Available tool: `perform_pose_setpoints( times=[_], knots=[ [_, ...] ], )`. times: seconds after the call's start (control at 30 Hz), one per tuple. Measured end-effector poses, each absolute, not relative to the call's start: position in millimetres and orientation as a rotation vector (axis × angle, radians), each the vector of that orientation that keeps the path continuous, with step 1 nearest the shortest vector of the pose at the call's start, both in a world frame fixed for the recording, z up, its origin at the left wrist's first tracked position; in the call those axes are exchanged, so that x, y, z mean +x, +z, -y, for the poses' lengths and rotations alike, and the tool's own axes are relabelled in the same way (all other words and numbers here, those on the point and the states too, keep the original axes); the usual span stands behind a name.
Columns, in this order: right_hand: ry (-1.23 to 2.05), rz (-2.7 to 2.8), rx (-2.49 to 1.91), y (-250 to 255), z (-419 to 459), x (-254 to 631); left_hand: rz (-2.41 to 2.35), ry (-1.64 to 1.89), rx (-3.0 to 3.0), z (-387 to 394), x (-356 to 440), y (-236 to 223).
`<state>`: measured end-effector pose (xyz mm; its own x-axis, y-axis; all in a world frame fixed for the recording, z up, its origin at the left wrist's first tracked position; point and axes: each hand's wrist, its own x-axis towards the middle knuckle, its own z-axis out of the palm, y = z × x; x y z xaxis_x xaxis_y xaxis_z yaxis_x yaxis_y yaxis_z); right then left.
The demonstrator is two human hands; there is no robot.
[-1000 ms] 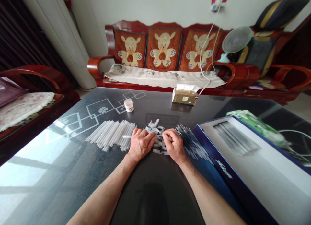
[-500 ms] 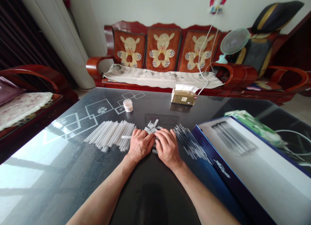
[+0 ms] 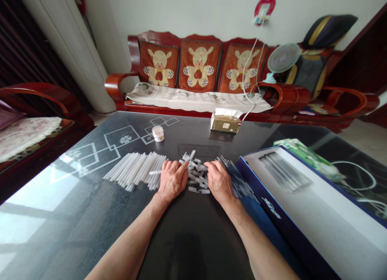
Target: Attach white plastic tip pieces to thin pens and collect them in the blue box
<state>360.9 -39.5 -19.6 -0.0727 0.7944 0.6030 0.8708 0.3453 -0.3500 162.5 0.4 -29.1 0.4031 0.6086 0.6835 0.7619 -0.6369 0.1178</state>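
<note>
My left hand (image 3: pixel 173 180) is closed around a white pen barrel (image 3: pixel 155 172), whose end pokes out on the left side of the fist. My right hand (image 3: pixel 220 182) has its fingers drawn together in a pinch at the right edge of a heap of small translucent pen caps (image 3: pixel 198 176). What that pinch holds, if anything, is too small to make out. A row of white pen barrels (image 3: pixel 133 169) lies left of my left hand. Beside my right hand lies a bunch of thin dark-tipped pen refills (image 3: pixel 242 183), partly hidden by the hand.
A blue-sided box (image 3: pixel 269 205) with a white inside holds a batch of finished-looking pens (image 3: pixel 284 173) at right. Behind it lies a green package (image 3: pixel 308 155). A small white tub (image 3: pixel 158 133) and a tissue pack (image 3: pixel 225 122) stand farther back on the dark table (image 3: pixel 181 239).
My hands have parted: the right has moved right, away from the left, and more of the cap heap shows between them. The left still grips its barrel. The view has shifted slightly.
</note>
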Motion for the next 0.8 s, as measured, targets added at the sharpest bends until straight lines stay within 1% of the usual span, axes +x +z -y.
perform_pose_setpoints(
  times=[0.13, 0.23, 0.43, 0.53, 0.67, 0.8],
  knots=[
    [-0.265, 1.803, -1.748, -15.3, 36.6, 391.6, 1.122, -1.037, -2.503, 2.2, 163.8, -25.7],
    [-0.321, 1.742, -1.885, -12.0, 39.1, 408.0, 1.051, -1.085, -2.546, 4.9, 165.5, -23.9],
    [-0.362, 1.697, -2.029, -21.8, 47.1, 414.4, 1.021, -1.211, -2.557, 6.4, 165.8, -26.6],
    [-0.375, 1.682, -1.979, -23.6, 49.7, 413.3, 1.032, -1.293, -2.578, 5.2, 165.0, -28.8],
    [-0.291, 1.696, -1.708, -16.7, 49.4, 404.6, 1.062, -1.633, -2.684, 3.8, 166.1, -30.8],
    [0.027, 1.553, -1.518, -17.4, 38.8, 387.6, 1.209, -2.245, -2.723, 2.1, 169.2, -32.6]
  ],
)
